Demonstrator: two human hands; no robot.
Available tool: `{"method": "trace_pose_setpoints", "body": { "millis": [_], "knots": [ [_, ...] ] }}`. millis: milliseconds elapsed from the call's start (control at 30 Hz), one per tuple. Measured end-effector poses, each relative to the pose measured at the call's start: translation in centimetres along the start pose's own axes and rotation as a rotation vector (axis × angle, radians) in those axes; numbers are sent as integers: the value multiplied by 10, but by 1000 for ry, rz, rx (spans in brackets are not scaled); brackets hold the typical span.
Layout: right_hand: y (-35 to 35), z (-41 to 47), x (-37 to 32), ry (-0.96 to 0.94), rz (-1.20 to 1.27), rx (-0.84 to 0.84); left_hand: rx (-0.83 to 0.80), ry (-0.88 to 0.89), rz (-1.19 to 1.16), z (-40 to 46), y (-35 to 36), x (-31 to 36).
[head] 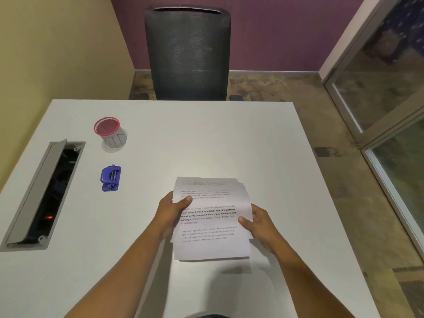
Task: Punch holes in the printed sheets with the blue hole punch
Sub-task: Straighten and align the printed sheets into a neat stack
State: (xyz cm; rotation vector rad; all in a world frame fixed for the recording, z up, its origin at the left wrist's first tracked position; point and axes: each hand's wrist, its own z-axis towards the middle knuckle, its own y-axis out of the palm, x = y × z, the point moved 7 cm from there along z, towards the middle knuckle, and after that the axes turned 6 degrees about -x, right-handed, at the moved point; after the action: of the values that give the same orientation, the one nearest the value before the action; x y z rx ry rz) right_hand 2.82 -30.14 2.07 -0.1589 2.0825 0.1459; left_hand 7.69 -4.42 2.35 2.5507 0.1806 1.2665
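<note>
A small stack of printed sheets point(212, 244) is held just above the white table point(206, 138), near its front middle. My left hand point(171, 211) grips the stack's left edge, thumb on top of the text. My right hand point(257, 222) grips the right edge, thumb on the page. The sheets sit slightly uneven at the top right corner. The blue hole punch point(110, 178) rests on the table to the left of the sheets, well apart from both hands.
A mesh cup with a red rim point(110, 134) stands behind the punch. An open grey cable tray point(43, 193) is sunk into the table's left side. A dark office chair point(187, 53) faces the far edge. A glass partition point(390, 111) runs along the right.
</note>
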Motion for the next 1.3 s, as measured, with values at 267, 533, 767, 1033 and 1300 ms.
{"method": "trace_pose_setpoints", "body": {
  "millis": [267, 533, 767, 1033, 1300],
  "knots": [
    [4, -13, -18, -15, 3, -114, 89, 236, 185, -10, -1, 66],
    [-10, -7, -60, -132, 57, 89, 29, 418, 385, -33, 26, 96],
    [-16, -9, -93, -264, 76, 190, 84, 557, 394, -50, 35, 115],
    [-4, -4, -91, -302, -50, 229, 125, 550, 395, -47, 32, 91],
    [8, 2, -73, -267, -110, 281, 190, 541, 397, -48, 35, 78]
  ]
}}
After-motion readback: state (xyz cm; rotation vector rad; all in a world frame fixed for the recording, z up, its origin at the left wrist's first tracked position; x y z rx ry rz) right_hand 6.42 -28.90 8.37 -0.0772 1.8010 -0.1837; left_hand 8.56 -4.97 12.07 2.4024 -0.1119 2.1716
